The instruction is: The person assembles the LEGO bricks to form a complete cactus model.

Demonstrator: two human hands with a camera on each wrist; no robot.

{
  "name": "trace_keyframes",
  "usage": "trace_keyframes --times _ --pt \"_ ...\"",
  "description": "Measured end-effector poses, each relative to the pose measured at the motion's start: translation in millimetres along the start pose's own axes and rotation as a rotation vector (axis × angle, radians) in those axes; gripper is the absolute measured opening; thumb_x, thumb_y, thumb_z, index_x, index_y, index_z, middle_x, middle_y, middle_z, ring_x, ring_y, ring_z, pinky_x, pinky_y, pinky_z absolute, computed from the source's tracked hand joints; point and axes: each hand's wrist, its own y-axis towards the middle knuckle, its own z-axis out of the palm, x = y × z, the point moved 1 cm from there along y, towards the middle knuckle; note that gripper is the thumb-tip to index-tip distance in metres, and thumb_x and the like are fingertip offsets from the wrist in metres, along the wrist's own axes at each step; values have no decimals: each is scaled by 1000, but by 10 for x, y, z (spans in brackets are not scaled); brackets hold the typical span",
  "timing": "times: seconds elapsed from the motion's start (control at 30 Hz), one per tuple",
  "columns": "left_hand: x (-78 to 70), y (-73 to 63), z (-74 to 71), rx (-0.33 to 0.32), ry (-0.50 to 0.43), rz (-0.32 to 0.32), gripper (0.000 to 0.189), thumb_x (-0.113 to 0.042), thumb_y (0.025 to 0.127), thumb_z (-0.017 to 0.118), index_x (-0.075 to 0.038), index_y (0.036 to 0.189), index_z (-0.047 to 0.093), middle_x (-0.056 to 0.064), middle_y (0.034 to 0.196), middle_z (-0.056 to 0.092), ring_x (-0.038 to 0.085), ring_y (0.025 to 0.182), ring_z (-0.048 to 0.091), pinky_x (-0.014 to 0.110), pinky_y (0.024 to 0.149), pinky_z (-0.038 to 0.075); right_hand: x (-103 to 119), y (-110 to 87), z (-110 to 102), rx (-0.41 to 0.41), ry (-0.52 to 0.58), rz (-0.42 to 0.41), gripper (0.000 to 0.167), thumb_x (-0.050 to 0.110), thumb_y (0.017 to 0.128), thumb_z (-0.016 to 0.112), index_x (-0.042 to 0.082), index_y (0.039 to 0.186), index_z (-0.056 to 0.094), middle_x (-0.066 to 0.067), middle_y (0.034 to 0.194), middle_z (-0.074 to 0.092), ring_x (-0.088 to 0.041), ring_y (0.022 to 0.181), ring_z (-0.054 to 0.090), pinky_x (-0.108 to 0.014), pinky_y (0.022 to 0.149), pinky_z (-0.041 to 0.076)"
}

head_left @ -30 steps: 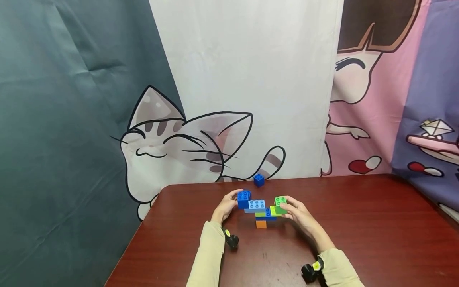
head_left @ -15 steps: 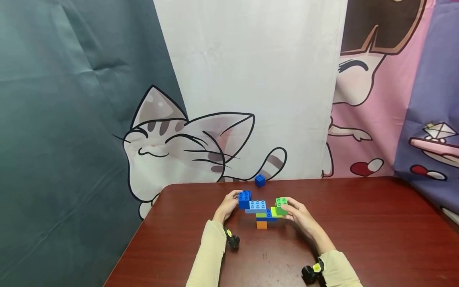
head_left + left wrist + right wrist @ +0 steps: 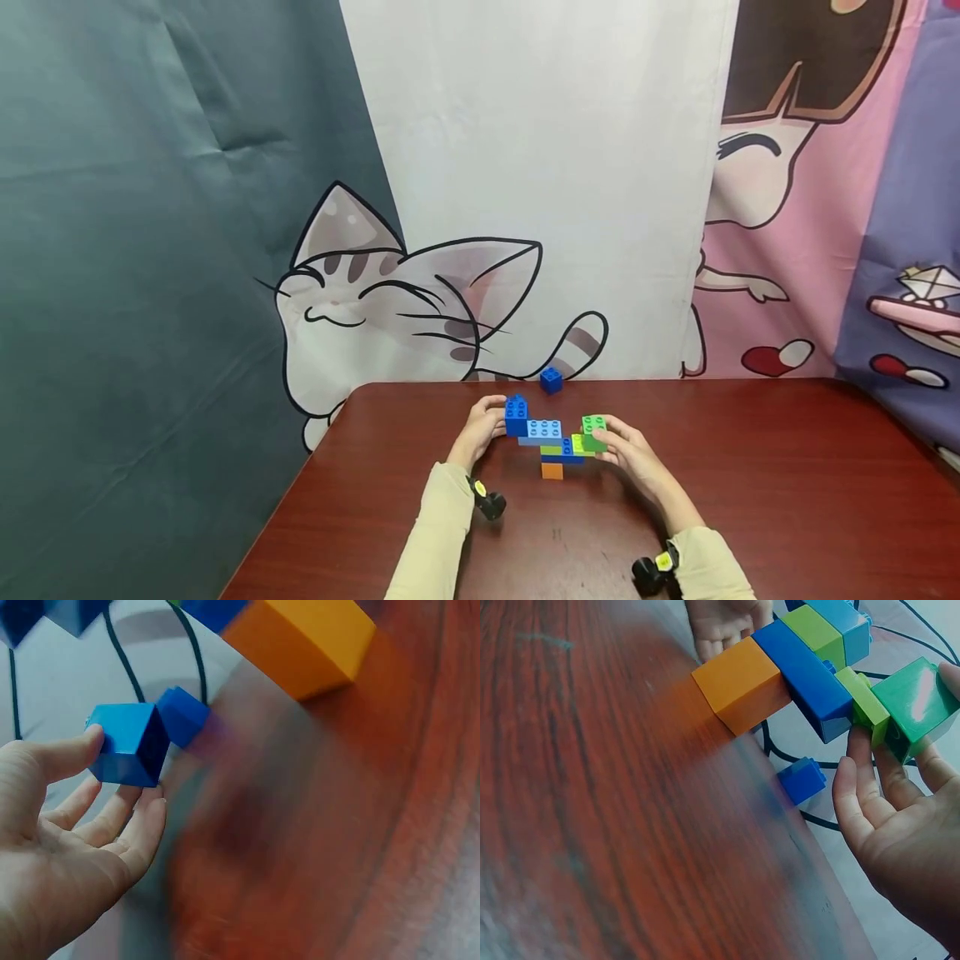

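Green brick (image 3: 913,701) sits pinched in the right hand (image 3: 911,840); the left hand (image 3: 71,855) grips a blue brick (image 3: 126,742), apparently as a second ago.

Orange brick (image 3: 742,684), glossy-green brick (image 3: 915,701)

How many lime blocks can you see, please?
2: one lime block under the pale blue block, another lime block under the green block the right hand holds. Some may be hidden.
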Motion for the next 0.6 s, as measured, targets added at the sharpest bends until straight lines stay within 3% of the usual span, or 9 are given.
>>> trace_keyframes --times 0.17,0.37,0.43,0.6 --pt "-212 -12 -19 12 -11 19 51 -11 95 60 4 140 42 8 103 68 8 77 64 32 84 56 -23 13 8 -5 10 -4 40 19 99 53 -4 131 43 10 99 62 -3 86 64 -22 82 56" --pt "-546 -56 -1 93 -61 43 50 -16 100 53 2 145 40 26 133 55 12 93 63 49 109 43 -21 32 4 -14 4 1 41 20 99 53 -3 131 44 10 99 62 -3 87 64 -21 82 56" --pt "-614 -62 14 104 -68 59 49 -16 100 52 2 144 41 28 138 51 14 96 63 49 110 42 -9 29 2 -10 6 -4 42 20 99 53 -5 132 42 10 99 62 -3 87 64 -21 81 55" --pt "-788 -201 78 126 -51 133 47 -13 97 55 5 140 46 26 132 56 14 93 65 50 109 43 -5 26 0 -12 9 -9 40 18 100 53 -5 131 43 10 99 62 -2 87 64 -21 81 56"
